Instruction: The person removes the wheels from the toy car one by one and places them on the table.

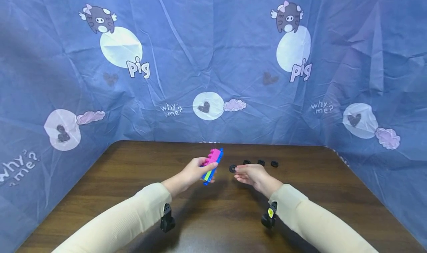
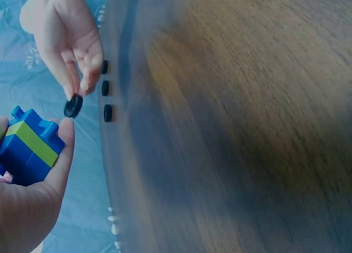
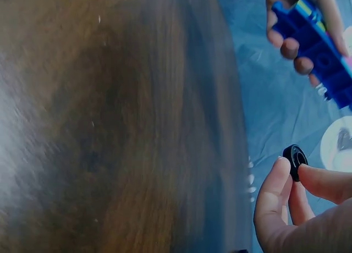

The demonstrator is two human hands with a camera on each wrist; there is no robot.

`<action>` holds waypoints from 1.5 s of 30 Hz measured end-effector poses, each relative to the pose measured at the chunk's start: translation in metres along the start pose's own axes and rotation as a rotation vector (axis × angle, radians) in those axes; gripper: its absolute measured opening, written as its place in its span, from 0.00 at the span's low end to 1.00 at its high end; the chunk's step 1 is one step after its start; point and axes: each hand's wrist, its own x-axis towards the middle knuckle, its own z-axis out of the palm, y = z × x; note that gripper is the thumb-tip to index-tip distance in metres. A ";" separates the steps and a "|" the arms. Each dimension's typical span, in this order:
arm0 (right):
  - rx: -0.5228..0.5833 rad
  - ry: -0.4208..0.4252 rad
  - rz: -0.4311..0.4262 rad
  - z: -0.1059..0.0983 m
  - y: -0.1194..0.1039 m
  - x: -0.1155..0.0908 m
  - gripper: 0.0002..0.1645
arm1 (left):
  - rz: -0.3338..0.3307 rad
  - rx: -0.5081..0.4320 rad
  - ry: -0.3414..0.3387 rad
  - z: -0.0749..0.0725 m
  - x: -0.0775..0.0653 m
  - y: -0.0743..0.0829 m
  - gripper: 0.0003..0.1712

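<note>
Fingers: right hand (image 1: 253,176) pinches small black rubber wheel (image 1: 232,168) | left hand (image 1: 197,170) wraps around pink, blue and green plastic block stack (image 1: 211,165), tilted up

You saw the table (image 1: 133,193) from above and behind through the head camera, facing the backdrop (image 1: 213,60). Each wrist camera looked along its palm, close in. All three views shared the wheel (image 1: 232,168) and block (image 1: 212,166).
</note>
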 end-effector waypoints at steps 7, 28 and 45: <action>0.032 0.075 0.060 -0.001 0.004 0.022 0.20 | -0.004 0.000 0.004 0.001 0.001 -0.003 0.22; 0.214 0.100 0.217 -0.014 -0.001 0.055 0.18 | -0.017 0.036 0.035 0.007 0.004 0.003 0.25; 0.244 0.149 0.225 -0.016 0.006 0.074 0.21 | -0.028 0.029 0.030 0.007 0.008 0.000 0.24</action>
